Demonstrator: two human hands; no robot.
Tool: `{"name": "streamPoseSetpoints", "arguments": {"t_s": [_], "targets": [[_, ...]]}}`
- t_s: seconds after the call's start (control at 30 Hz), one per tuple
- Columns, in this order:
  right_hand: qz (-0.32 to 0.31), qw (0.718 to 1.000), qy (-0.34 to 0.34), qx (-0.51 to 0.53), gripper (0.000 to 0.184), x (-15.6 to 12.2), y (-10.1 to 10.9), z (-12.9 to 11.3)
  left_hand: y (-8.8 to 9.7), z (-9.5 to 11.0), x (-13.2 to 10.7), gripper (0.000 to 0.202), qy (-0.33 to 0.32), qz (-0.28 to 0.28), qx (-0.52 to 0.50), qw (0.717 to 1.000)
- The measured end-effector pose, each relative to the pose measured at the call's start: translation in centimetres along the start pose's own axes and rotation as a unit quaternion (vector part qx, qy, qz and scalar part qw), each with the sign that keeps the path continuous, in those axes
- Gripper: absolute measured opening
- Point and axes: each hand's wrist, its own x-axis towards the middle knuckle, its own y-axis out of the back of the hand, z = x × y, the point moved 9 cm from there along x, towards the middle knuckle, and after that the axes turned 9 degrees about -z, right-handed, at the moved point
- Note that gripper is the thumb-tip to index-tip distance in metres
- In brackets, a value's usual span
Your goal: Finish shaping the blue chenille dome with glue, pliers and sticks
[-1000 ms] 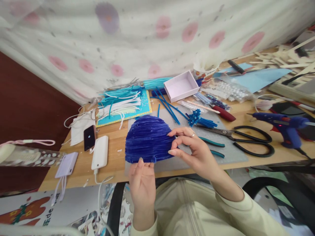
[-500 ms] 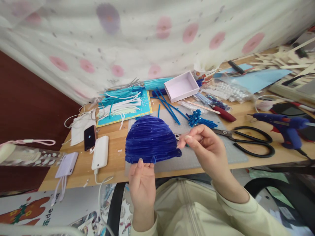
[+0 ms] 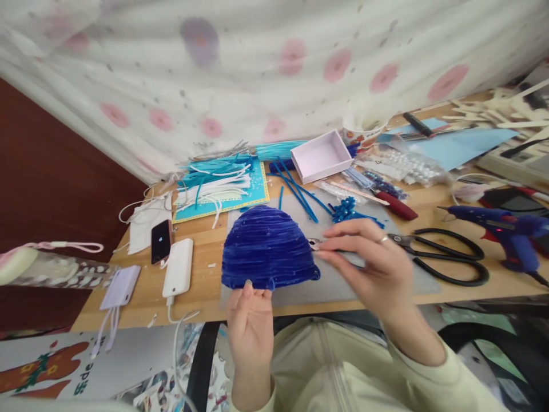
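Observation:
A dark-blue dome of fuzzy pipe cleaners point(image 3: 268, 249) is held up over the table edge, with small loops on its lower rim. My left hand point(image 3: 251, 323) grips that rim from below, thumb in front and fingers behind. Right of the dome, my right hand point(image 3: 369, 266) has its thumb and fingertips close together and is apart from the dome. Whether something thin is between them is too small to tell. Just behind the fingertips, a metal tool like pliers point(image 3: 314, 243) shows on the grey cutting mat point(image 3: 295, 300), partly hidden. Scissors point(image 3: 446, 249) lie to the right.
A blue glue gun point(image 3: 501, 229) stands at the right. Behind are a white box point(image 3: 321, 157), a blue pipe-cleaner tassel point(image 3: 345, 212), bagged beads point(image 3: 412, 166) and a red-handled tool point(image 3: 398, 206). A phone point(image 3: 161, 241) and white power bank point(image 3: 178, 267) lie left.
My right hand has moved right, away from the dome's edge, and its fingers have straightened. My left hand keeps its hold on the dome. The whole view has shifted slightly.

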Motion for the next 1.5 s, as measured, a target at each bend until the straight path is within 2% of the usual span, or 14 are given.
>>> {"name": "streamPoseSetpoints", "arguments": {"t_s": [0.07, 0.17, 0.3, 0.43, 0.53, 0.63, 0.73, 0.87, 0.93, 1.03, 1.2, 1.37, 1.5], "targets": [[-0.067, 0.995, 0.076, -0.018, 0.009, 0.0, -2.7, -2.2, -0.3, 0.0, 0.0, 0.033, 0.000, -0.008, 0.003, 1.000], [-0.114, 0.984, 0.137, -0.019, 0.007, -0.2, -5.1, -3.9, -0.7, 0.0, 0.0, 0.032, -0.001, -0.020, 0.011, 1.000], [-0.135, 0.972, 0.181, -0.064, 0.007, -0.2, -6.0, -5.0, -0.7, 0.0, 0.0, 0.030, -0.010, -0.034, 0.022, 0.999], [-0.146, 0.965, 0.195, -0.098, 0.011, -0.1, -6.1, -5.4, -0.6, 0.1, 0.1, 0.026, -0.026, -0.051, 0.029, 0.998], [-0.150, 0.967, 0.186, -0.087, 0.016, -0.2, -6.2, -5.0, -0.6, 0.1, 0.2, 0.023, -0.032, -0.062, 0.029, 0.997], [-0.136, 0.974, 0.169, -0.064, 0.021, -0.2, -5.7, -3.9, -0.3, 0.1, 0.2, 0.024, -0.028, -0.049, 0.021, 0.998], [-0.102, 0.984, 0.131, -0.064, 0.022, 0.1, -4.2, -2.6, 0.1, 0.0, 0.1, 0.026, -0.020, -0.032, 0.014, 0.999], [-0.045, 0.994, 0.074, -0.068, 0.020, 0.7, -2.0, -1.9, 0.1, 0.0, 0.2, 0.025, -0.022, -0.043, 0.013, 0.999], [-0.072, 0.994, 0.081, -0.033, 0.015, 0.7, -2.7, -2.5, 0.0, -0.1, 0.2, 0.023, -0.024, -0.049, 0.015, 0.998], [-0.124, 0.988, 0.086, 0.014, 0.005, 0.6, -4.9, -3.3, -0.8, 0.0, 0.2, 0.020, -0.031, -0.070, 0.028, 0.997], [-0.147, 0.987, 0.067, 0.023, 0.009, 0.6, -6.9, -3.2, -1.9, 0.0, -0.1, 0.023, -0.026, -0.079, 0.033, 0.996], [-0.117, 0.991, 0.057, 0.009, 0.011, 1.0, -6.1, -2.3, -1.5, -0.4, -0.2, 0.029, -0.009, -0.054, 0.014, 0.998], [-0.046, 0.999, -0.022, 0.005, 0.014, 0.7, -3.5, 0.5, -0.3, -0.5, 0.0, 0.032, -0.006, -0.015, -0.011, 1.000]]}}
